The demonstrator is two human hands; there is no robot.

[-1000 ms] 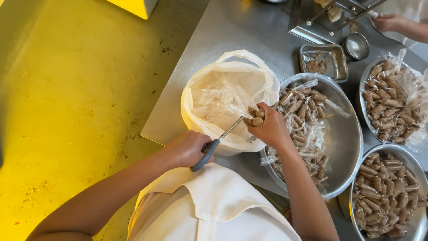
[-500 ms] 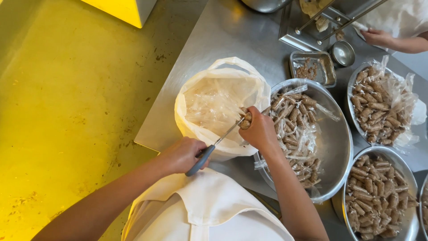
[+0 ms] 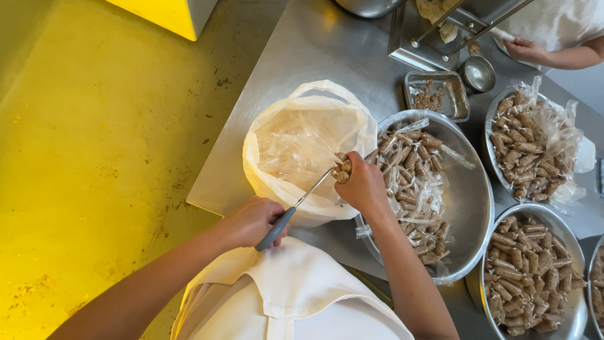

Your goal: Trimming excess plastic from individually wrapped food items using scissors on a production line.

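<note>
L hand (image 3: 251, 221) sits low and nearest the body, just off the near-left rim of the white bag (image 3: 302, 151), fingers curled tight round a grey handle, knuckles up, forearm bare and running back down-left. R hand (image 3: 363, 184) is at the bag's right rim, between bag and the next bowl, fist closed w/ thumb and fingertips pinching toward the bag's mouth. R forearm bare, angled down-right toward the torso. Hands near but apart.

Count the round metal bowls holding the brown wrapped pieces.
3 for certain: a large bowl beside the right hand, one at upper right lined with plastic, one at lower right. A rim sliver at the right edge may be a fourth.
</note>
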